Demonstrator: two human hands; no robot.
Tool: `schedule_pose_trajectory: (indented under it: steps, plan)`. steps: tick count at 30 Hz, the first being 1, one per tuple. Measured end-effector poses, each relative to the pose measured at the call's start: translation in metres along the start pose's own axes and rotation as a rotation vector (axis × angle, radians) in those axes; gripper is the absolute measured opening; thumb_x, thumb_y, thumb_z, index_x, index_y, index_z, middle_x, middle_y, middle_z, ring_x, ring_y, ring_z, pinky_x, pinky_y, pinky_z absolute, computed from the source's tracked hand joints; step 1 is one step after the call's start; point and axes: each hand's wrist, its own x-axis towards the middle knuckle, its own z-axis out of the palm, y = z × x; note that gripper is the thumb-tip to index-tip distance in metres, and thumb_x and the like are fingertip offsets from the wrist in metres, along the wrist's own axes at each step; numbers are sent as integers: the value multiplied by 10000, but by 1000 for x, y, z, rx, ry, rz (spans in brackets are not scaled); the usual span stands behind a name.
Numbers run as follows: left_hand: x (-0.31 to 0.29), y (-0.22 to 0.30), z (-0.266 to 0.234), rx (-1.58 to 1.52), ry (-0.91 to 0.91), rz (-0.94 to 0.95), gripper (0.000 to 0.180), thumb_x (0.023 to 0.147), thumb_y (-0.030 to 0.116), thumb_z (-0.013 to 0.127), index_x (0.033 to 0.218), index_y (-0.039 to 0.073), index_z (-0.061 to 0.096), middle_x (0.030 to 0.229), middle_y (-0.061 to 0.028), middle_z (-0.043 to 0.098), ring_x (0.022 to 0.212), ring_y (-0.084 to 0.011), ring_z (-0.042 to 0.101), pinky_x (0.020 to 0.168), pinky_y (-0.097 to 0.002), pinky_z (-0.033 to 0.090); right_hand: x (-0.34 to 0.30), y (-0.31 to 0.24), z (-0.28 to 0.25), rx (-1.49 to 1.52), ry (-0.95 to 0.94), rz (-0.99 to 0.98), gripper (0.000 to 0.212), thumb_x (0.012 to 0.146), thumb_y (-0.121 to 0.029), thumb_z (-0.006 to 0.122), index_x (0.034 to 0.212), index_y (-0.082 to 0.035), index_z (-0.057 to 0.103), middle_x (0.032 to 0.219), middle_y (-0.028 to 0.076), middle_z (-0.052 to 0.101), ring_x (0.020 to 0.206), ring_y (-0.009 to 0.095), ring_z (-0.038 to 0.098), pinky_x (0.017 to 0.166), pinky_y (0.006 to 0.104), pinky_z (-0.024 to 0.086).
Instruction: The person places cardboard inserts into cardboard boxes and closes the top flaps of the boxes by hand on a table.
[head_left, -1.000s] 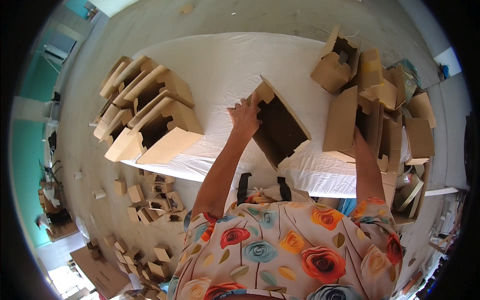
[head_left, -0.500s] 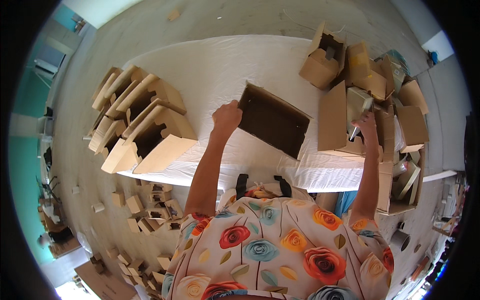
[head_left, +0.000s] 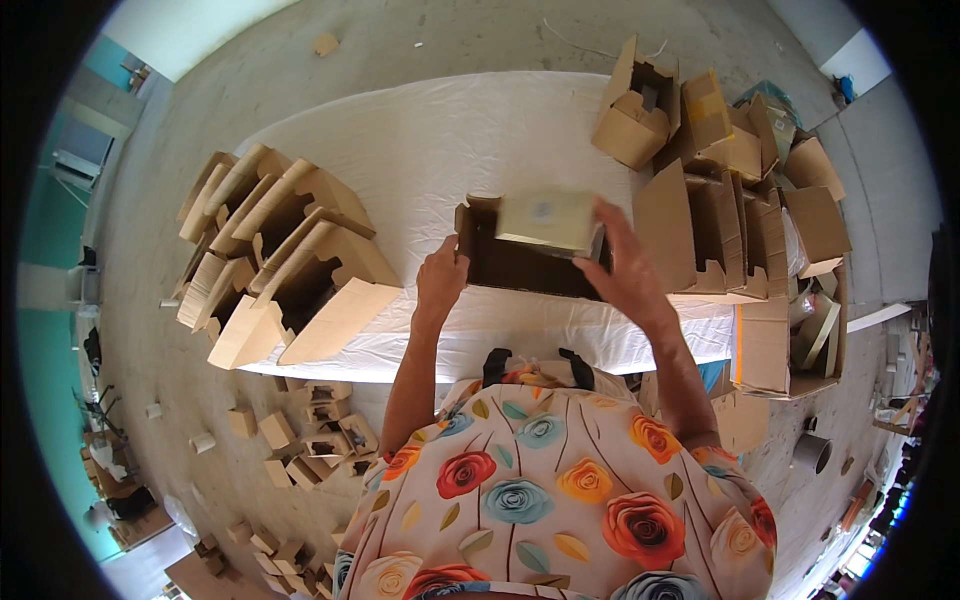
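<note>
The left hand (head_left: 440, 278) pinched the left edge of an open cardboard box (head_left: 530, 276) on the white-covered table (head_left: 430, 150), in front of the person. The right hand (head_left: 625, 268), thumb and fingers apart, gripped the right end of a pale, slightly blurred carton (head_left: 545, 220) over the box's opening; more cardboard boxes (head_left: 663, 225) stood to the right.

A packing workshop — cardboard boxes (head_left: 345, 310) on table (head_left: 440, 130), floor (head_left: 215, 385).

Brightly lit; table (head_left: 650, 328) whitest along near edge, open cardboard box (head_left: 515, 268) shadowed inside, pale-yellow box (head_left: 545, 221) motion-blurred, fisheye-bent edges, black corners.
</note>
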Motion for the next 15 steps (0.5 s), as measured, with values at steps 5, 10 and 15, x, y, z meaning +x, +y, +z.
schedule_pose_trajectory:
  steps: [5,10,15]
  plan:
    - [-10,-11,-10,-45,-42,-16,379,774,93,465,1134,-22,495,668,-190,588,632,-272,601,615,-364,456,-13,3,6,-173,50,36,543,759,-17,591,1258,-60,381,1251,150,424,1155,322,417,948,370,365]
    - [-17,-41,12,-265,224,239,405,767,24,535,1170,14,490,918,-148,616,734,-202,594,623,-297,469,-56,63,-8,-193,208,193,461,773,37,518,1216,-59,428,1197,149,492,1121,323,460,931,374,387]
    - [-34,-31,9,-426,96,250,453,788,12,558,1227,78,472,1172,-98,542,903,-187,575,707,-291,473,-83,84,-1,-89,146,283,513,743,115,432,1224,-66,439,1233,124,483,1146,297,453,930,379,395]
